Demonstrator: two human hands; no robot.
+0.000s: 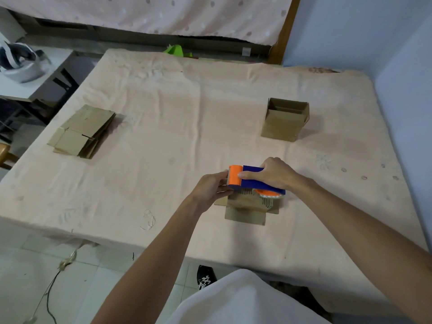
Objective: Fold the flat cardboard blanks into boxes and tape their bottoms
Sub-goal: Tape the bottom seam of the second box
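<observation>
We see the box (244, 205) near the front edge of the cloth-covered surface (163, 113), right under both hands. It stands with its bottom up and its lower flaps splayed flat on the cloth. The dispenser (253, 181) lies across its top, and the clear tape roll shows at the right end. The right hand (277, 174) grips the blue body, fingers curled over it and the thumb along the near side by the orange head. The left hand (210, 187) curls its fingers round the box's left end, just below the toothed blade. The box is plain brown with corrugated edges showing. Flat blanks (81, 132) are stacked far left, and a finished box (286, 119) stands open behind right.
</observation>
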